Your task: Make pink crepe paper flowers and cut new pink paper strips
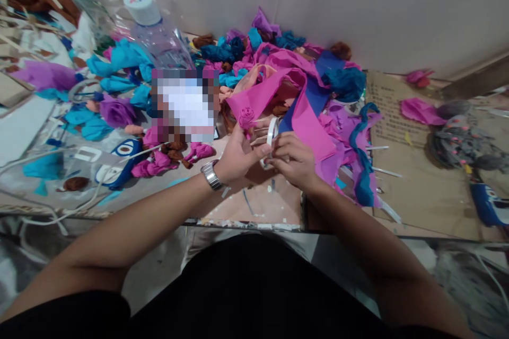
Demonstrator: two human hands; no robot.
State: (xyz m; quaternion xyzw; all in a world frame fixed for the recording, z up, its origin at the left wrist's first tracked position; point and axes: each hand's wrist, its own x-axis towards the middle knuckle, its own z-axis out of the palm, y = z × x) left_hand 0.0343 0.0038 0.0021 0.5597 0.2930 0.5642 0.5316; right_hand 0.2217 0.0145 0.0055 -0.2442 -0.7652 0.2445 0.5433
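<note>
My left hand [237, 154], with a metal watch [210, 175] on the wrist, pinches a rolled pink paper rose [246, 116] joined to a long pink crepe strip [274, 92]. Its thumb also touches a white tape roll [272, 135]. My right hand [293, 161] is closed with fingers curled on the tape roll, just right of the left hand. Both hands meet above a cardboard-covered table [417, 196].
A heap of pink, purple and blue crepe paper [334, 116] lies beyond the hands. A clear plastic bottle [153, 32] stands at the back left, with a purple paper rose [117, 111] and turquoise scraps nearby. White sticks [385, 172] lie at the right, a grey tangle [457, 140] farther right.
</note>
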